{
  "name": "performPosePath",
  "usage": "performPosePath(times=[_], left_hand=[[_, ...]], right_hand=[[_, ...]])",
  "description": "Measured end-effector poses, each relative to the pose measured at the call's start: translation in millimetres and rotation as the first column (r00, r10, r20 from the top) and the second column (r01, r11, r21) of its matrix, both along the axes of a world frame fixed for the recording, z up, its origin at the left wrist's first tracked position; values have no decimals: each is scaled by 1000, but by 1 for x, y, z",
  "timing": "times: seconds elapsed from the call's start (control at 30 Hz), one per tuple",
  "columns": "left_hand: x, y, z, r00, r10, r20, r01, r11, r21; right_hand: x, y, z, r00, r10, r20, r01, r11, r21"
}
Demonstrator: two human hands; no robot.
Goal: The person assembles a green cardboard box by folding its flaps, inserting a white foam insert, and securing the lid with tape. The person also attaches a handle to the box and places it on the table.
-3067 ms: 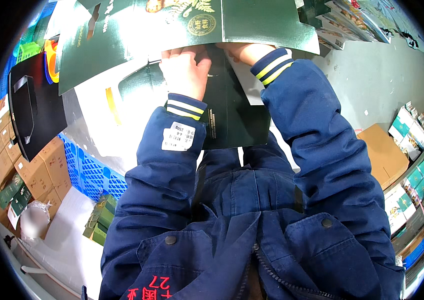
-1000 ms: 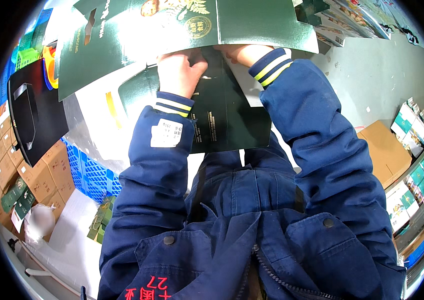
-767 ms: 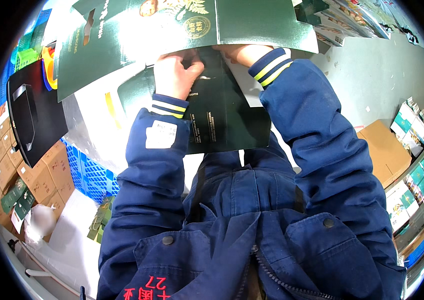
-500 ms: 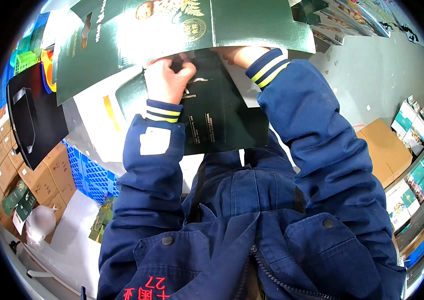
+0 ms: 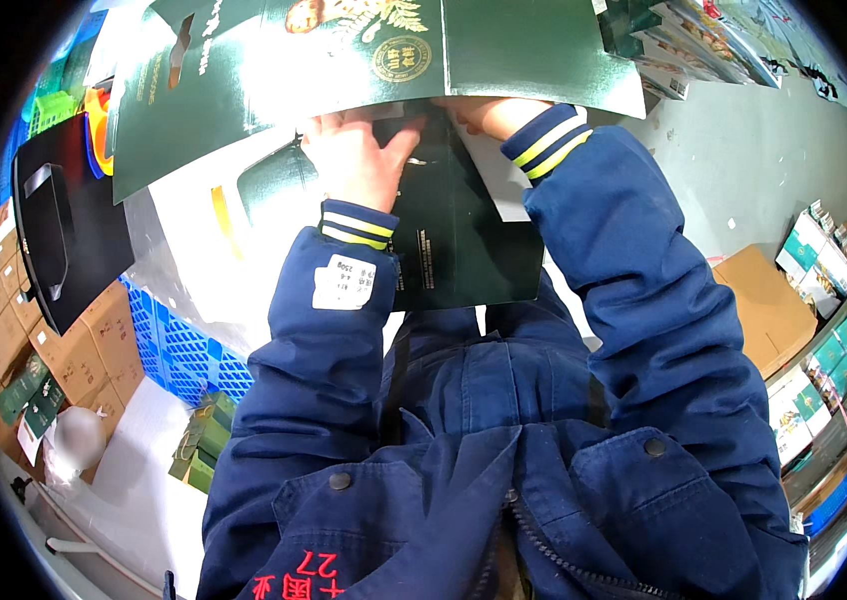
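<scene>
A large dark green printed cardboard box blank (image 5: 534, 55) spans the top of the view, with a picture of mushrooms and leaves and a slot at its left. Beneath its near edge, my left hand (image 5: 359, 165) has thumb and fingers apart over a lower dark green panel (image 5: 474, 255); its fingertips reach under the blank. My right hand (image 5: 494, 115) is at the same edge, right of the left one, its fingers mostly hidden under the cardboard. Whether the lower panel joins the blank I cannot tell.
A blue plastic crate (image 5: 179, 345) and stacked brown cartons (image 5: 94, 350) stand at the left, by a black handled panel (image 5: 69, 225). Small green boxes (image 5: 206, 440) lie near the crate. At the right are a brown carton (image 5: 764, 305) and printed packages (image 5: 814, 255).
My left hand has shifted slightly right, its thumb and fingers spreading from a more closed pose. The green blank and my right hand have moved slightly right.
</scene>
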State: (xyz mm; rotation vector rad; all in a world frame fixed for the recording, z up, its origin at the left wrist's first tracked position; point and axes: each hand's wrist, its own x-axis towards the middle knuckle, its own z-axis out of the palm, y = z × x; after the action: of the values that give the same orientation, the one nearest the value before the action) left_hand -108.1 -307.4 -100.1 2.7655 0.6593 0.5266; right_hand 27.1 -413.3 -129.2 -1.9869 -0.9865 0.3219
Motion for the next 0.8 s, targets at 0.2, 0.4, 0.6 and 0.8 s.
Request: performPosePath(times=[0.2,0.4,0.6,0.8], left_hand=[[-7,8,-13,990,22,142,16,964,-264],[-56,44,11,823,440,359,182,395,-900],[-143,99,47,586,748,311,353,110,-929],[-158,131,83,643,649,405,547,-20,-837]], right_hand=[[1,1,-2,1000,13,17,-14,999,41],[1,2,15,988,65,-140,-104,949,-296],[-1,2,42,911,-39,-410,-129,919,-373],[3,1,36,756,-139,-640,-161,908,-388]])
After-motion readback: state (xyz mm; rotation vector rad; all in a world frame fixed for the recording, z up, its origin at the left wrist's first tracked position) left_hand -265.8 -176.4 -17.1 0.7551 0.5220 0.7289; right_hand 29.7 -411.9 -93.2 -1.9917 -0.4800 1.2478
